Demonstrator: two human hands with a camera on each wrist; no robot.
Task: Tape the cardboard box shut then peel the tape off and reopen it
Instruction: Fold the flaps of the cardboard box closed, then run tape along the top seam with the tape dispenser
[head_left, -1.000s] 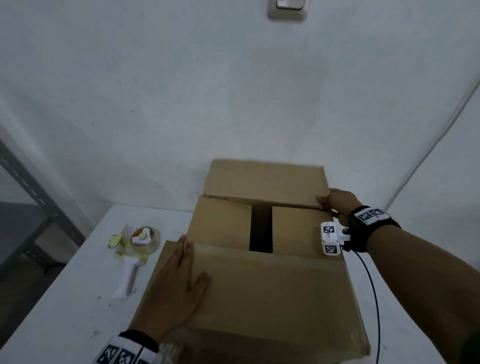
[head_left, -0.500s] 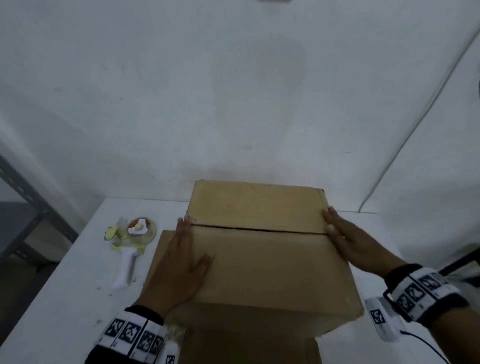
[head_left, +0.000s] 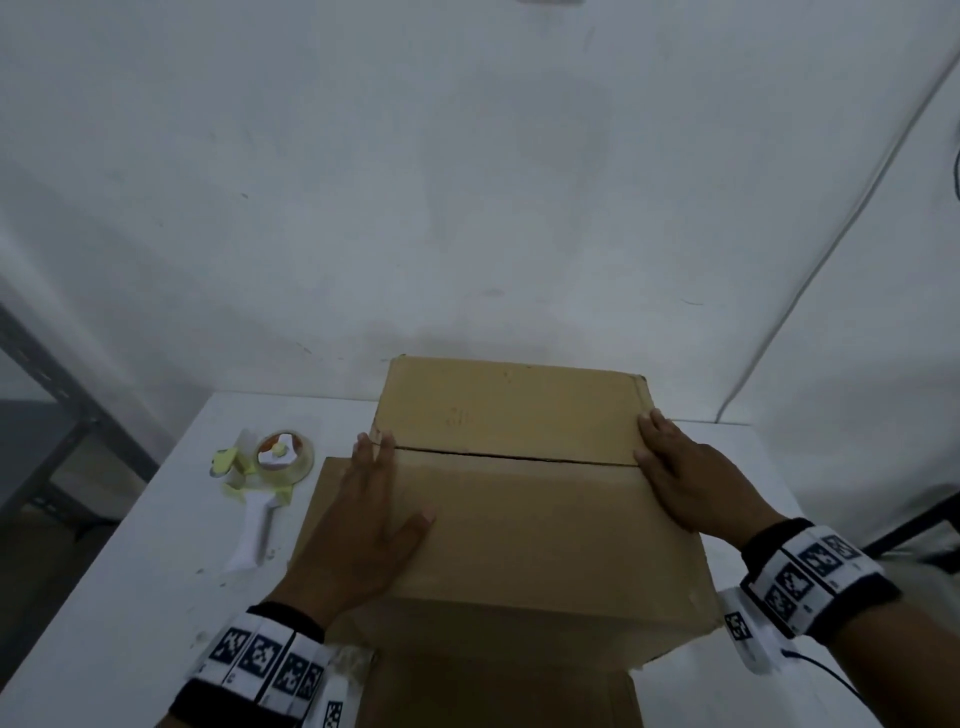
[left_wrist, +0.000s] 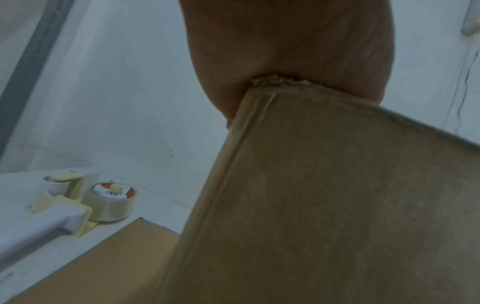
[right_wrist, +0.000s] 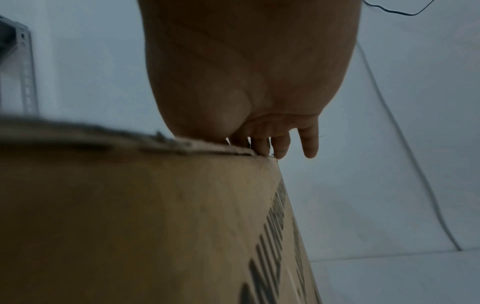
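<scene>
My flat left hand (head_left: 363, 525) and right hand (head_left: 691, 478) press the brown corrugated cardboard box (head_left: 519, 519), fingers straight; its interior is hidden.

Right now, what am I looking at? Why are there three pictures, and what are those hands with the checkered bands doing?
There is no machine here, just a person with small cameras strapped on. The big picture comes from a camera on the head, looking down. The other two come from cameras on each wrist, so they show the palms up close.

A cardboard box sits on a white table. The left hand lies flat on the box's top, fingers straight. The right hand presses flat on the box's right edge. Together they keep the two top flaps closed; the thin dark line between the hands is where the flaps meet.

Neither hand holds anything. The tape dispenser, with its roll of tape, lies on the table left of the box, untouched. The checkered bands are worn on the wrists.
</scene>
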